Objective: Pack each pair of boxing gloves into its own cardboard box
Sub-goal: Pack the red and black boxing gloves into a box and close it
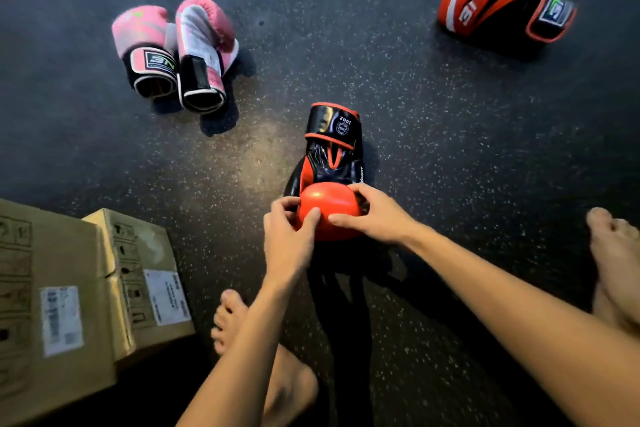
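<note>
Near glove (329, 170): orange-red padding, black palm and cuff, orange trim.
Far glove (485, 0): orange-red, white stripe, black cuff.
Pink pair (194, 45): pink and white, black cuffs.
Cardboard boxes (62, 253): tan, white labels, black symbols.
Floor (450, 149): dark grey, pale flecks.

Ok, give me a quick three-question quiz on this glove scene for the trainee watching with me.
1. True or false: the left hand and the right hand both hold the near red glove.
2. The pink pair lies: A) stacked one on the other, B) side by side on the floor, C) under the left hand.
3. How many gloves does neither hand touch?
Key: 1 true. 2 B. 3 three: the pink pair and the far red glove.
</note>
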